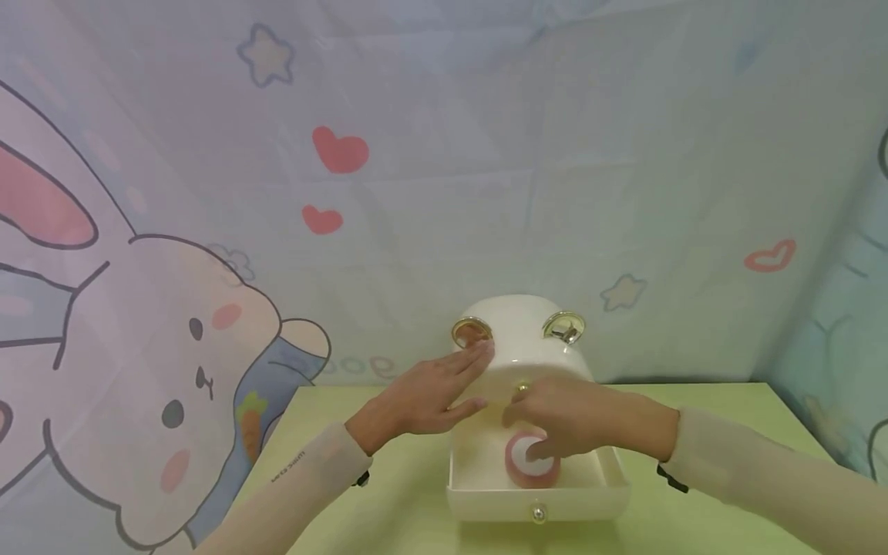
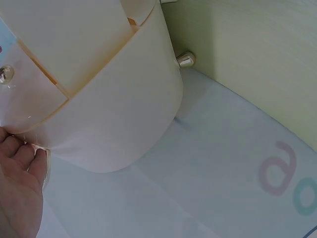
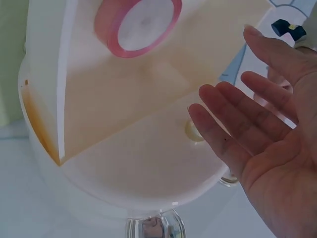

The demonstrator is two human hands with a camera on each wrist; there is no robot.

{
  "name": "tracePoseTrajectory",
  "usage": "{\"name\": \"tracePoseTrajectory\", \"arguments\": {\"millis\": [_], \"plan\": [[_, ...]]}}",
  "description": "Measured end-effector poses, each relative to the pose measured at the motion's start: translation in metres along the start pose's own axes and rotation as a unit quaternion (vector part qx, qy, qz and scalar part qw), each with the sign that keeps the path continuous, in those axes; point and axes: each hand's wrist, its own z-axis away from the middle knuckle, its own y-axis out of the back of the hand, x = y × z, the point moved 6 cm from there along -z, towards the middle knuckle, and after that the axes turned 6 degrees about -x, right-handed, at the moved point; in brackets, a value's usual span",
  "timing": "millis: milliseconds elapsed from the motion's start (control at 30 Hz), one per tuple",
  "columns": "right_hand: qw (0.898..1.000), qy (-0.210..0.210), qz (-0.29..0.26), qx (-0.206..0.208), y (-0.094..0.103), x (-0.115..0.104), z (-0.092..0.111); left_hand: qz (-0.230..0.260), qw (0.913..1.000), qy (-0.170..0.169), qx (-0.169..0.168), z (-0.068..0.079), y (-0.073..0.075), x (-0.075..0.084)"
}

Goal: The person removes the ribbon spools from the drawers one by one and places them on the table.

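Observation:
A glossy cream storage box (image 1: 520, 331) with two gold ring-shaped ears stands against the back cloth. Its lower drawer (image 1: 492, 505) is pulled out towards me. In the drawer lies a round pink thing with a white middle (image 3: 110, 30), like a roll of tape. My left hand (image 1: 433, 393) rests on the box's left side, fingers by the left gold ear (image 1: 463, 325). Over the drawer hovers my right hand (image 1: 576, 416), its fingers loosely extended, palm bare in the right wrist view. It is just above the pink roll, apparently apart from it.
A gold knob (image 1: 539, 512) sits on the drawer front, and another gold knob (image 3: 194, 130) on the box above. The box stands on a light green table (image 1: 375, 501). A printed cloth (image 1: 444, 254) with a rabbit and hearts hangs close behind.

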Motion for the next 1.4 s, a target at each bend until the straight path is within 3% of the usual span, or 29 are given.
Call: {"name": "tracePoseTrajectory", "arguments": {"millis": [267, 433, 567, 967, 1400], "plan": [[0.997, -0.024, 0.003, -0.074, -0.019, 0.005, -0.015, -0.005, 1.0, 0.002, 0.0, 0.0, 0.001, 0.003], [0.997, -0.002, 0.013, -0.075, -0.056, 0.025, -0.023, -0.01, 1.0, 0.002, 0.0, 0.001, 0.002, 0.004], [0.997, 0.009, 0.021, -0.078, -0.074, 0.031, -0.028, -0.01, 0.9999, 0.002, -0.001, 0.001, 0.003, 0.003], [0.989, -0.014, 0.063, -0.134, -0.05, 0.006, -0.03, -0.019, 0.9998, 0.003, -0.005, 0.002, 0.004, 0.003], [0.984, -0.037, 0.029, -0.171, -0.059, 0.008, -0.032, -0.033, 0.9994, -0.002, -0.008, 0.002, 0.004, 0.003]]}}
